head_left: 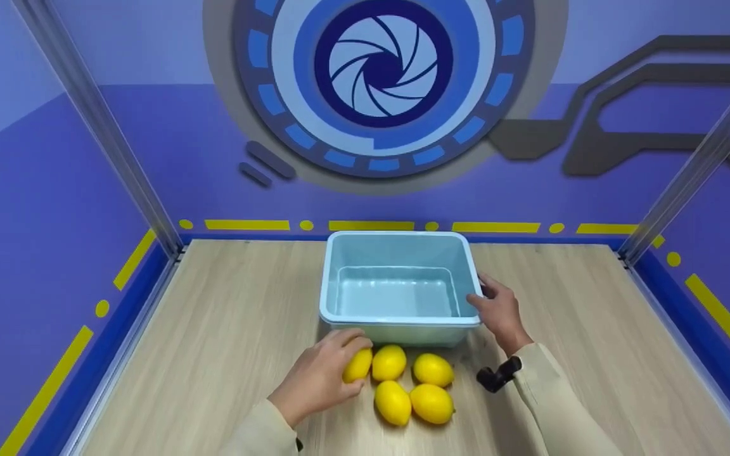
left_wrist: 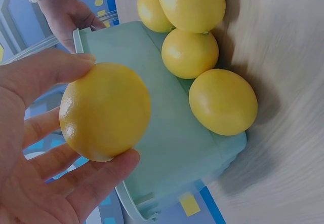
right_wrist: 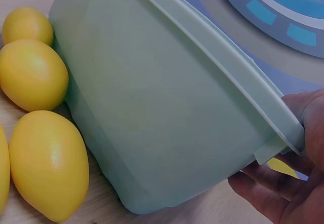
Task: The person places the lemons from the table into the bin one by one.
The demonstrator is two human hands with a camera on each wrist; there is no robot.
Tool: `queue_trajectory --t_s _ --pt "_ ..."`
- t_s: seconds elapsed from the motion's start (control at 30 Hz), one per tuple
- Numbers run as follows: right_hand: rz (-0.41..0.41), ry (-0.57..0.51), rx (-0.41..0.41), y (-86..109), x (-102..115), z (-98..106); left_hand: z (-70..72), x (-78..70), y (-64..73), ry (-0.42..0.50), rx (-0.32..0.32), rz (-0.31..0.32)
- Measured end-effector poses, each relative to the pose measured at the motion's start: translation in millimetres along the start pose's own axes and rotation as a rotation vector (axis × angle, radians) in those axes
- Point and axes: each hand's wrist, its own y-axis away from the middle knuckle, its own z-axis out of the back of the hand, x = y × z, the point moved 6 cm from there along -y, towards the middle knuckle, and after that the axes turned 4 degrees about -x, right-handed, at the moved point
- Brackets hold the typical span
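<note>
A pale blue-green plastic tub sits upright on the table, its inside bare. My right hand grips its rim at the right end, thumb over the edge and fingers outside and underneath. In front of the tub, my left hand holds a yellow lemon between thumb and fingertips. In the left wrist view this lemon overlaps the tub's side. Several more lemons lie close together near the tub's front wall, among them a back one and a front one.
The wood-grain table extends on both sides of the tub. A blue-purple panel with painted shapes stands behind it. Metal posts rise at the back corners. A black device is strapped at the right wrist.
</note>
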Motion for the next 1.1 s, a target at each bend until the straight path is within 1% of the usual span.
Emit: queue_trajectory --t_s 0.2,0.4,0.63,0.97,1.1 --pt "0.030 -0.020 -0.014 0.0 1.7 0.1 4.4 -0.4 -0.9 -0.019 -0.035 -0.025" --pt "0.022 -0.014 -0.013 -0.2 1.3 -0.1 5.1 0.2 -2.4 -0.020 -0.034 -0.025" --pt "0.022 -0.016 -0.011 -0.4 0.3 0.1 7.8 0.4 -3.1 -0.035 -0.055 -0.036" --pt "0.017 -0.004 -0.011 -0.7 0.3 -0.1 9.8 0.8 -5.7 -0.043 -0.064 -0.040" --pt "0.030 -0.017 -0.015 -0.1 1.5 0.8 11.5 1.3 -6.5 -0.039 -0.075 -0.042"
